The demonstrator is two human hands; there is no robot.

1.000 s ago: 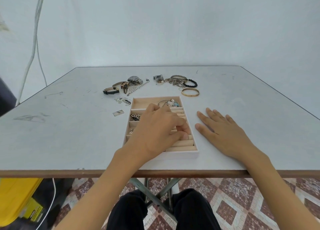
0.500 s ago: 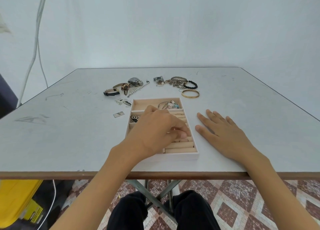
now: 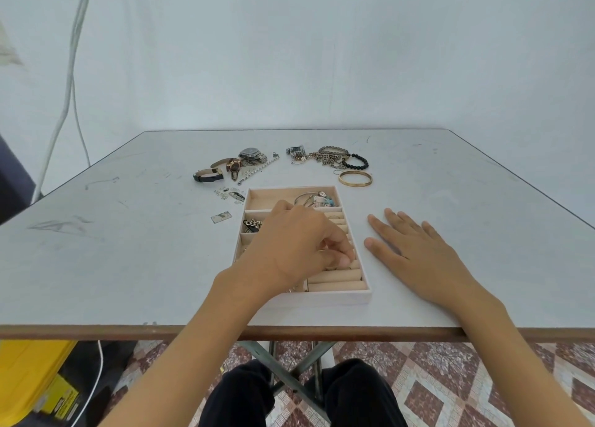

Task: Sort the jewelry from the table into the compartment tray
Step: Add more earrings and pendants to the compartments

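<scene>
The beige compartment tray (image 3: 322,298) lies near the table's front edge. My left hand (image 3: 296,246) rests over its ring rolls with the fingertips pinched on a small ring, which is mostly hidden. My right hand (image 3: 415,253) lies flat on the table just right of the tray, holding nothing. A chain (image 3: 252,224) sits in a left compartment, and a bangle with charms (image 3: 317,199) in the top one. Behind the tray lie a gold bangle (image 3: 355,178), a black bead bracelet (image 3: 355,162), tangled chains (image 3: 325,158), watches (image 3: 240,162) and a black strap (image 3: 208,177).
Small earrings and bits (image 3: 230,195) and a little tag (image 3: 221,217) lie left of the tray. The table's brown front edge (image 3: 96,331) runs above my knees. A yellow box (image 3: 29,378) stands on the floor at the left, and a cable (image 3: 64,105) hangs by the wall.
My left hand has shifted its fingertips slightly along the ring rolls. My right hand has stayed flat beside the tray.
</scene>
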